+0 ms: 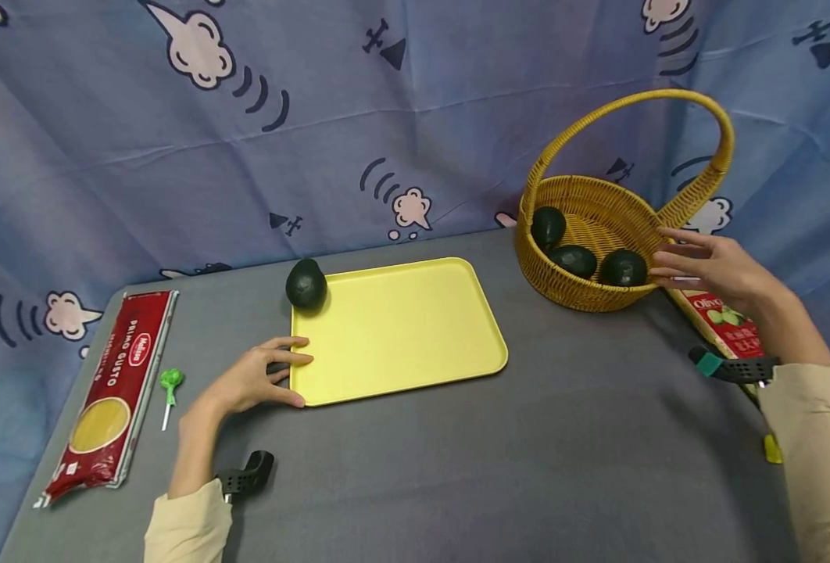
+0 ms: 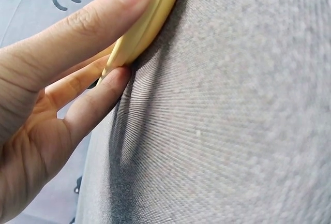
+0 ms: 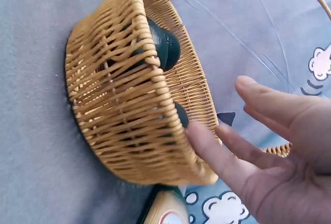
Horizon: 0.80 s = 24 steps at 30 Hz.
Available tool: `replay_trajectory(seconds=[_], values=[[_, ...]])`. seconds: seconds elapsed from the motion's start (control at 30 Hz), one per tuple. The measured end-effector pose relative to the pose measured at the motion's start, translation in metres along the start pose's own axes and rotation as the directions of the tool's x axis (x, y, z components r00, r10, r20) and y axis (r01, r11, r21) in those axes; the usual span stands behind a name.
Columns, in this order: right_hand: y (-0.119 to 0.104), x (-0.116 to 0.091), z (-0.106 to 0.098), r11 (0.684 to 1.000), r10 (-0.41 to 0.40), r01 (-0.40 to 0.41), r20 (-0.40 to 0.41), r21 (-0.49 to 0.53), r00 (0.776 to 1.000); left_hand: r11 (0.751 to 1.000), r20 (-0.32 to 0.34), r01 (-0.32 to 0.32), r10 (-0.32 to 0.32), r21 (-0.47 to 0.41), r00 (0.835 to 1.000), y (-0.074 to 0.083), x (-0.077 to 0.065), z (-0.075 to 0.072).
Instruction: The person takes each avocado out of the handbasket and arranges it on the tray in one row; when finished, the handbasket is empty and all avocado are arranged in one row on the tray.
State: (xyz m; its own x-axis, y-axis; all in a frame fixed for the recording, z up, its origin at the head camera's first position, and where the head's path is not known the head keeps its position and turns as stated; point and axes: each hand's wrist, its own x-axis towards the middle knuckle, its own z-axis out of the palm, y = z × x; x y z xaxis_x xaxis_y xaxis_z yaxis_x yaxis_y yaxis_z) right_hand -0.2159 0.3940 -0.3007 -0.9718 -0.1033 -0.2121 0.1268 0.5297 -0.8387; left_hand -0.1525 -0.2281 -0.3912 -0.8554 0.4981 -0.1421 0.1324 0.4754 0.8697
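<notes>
My left hand (image 1: 256,377) rests at the left end of a yellow tray (image 1: 401,328), fingers spread over its rim. In the left wrist view the thumb (image 2: 88,27) lies along the tray edge and a fingertip touches its side near the cloth. A dark green avocado (image 1: 306,285) sits at the tray's far left corner. On the right, my right hand (image 1: 720,266) reaches to the rim of a woven basket (image 1: 563,293), its fingers extended and holding nothing. Inside the basket lie three avocados (image 1: 623,268), one close to the fingertips.
A red pasta packet (image 1: 116,383) and a green lollipop (image 1: 171,379) lie at the left. Behind the right forearm is a package with olives printed on it (image 1: 728,320). The basket's tall handle (image 1: 633,98) arches up before a blue patterned curtain (image 1: 415,117).
</notes>
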Motion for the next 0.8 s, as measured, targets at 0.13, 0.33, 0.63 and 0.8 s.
replay_trajectory(seconds=[0.13,0.33,0.63,0.8], values=[[-0.009,0.009,0.008,1.000,-0.031,0.030,0.090,0.007,0.995,1.000,-0.005,-0.002,0.002,0.005,1.000,0.002,0.001,-0.002],[-0.021,0.023,0.017,0.998,0.050,-0.056,0.185,0.030,0.982,1.000,-0.013,0.012,-0.012,0.010,1.000,0.006,0.000,-0.005],[-0.022,0.040,0.003,0.979,0.187,-0.177,0.103,-0.103,0.977,1.000,-0.013,0.017,-0.017,0.001,1.000,0.004,0.000,-0.006],[-0.015,0.056,0.003,0.981,0.190,-0.189,0.022,-0.052,0.982,0.999,-0.013,0.015,-0.016,-0.041,1.000,-0.001,-0.002,-0.002]])
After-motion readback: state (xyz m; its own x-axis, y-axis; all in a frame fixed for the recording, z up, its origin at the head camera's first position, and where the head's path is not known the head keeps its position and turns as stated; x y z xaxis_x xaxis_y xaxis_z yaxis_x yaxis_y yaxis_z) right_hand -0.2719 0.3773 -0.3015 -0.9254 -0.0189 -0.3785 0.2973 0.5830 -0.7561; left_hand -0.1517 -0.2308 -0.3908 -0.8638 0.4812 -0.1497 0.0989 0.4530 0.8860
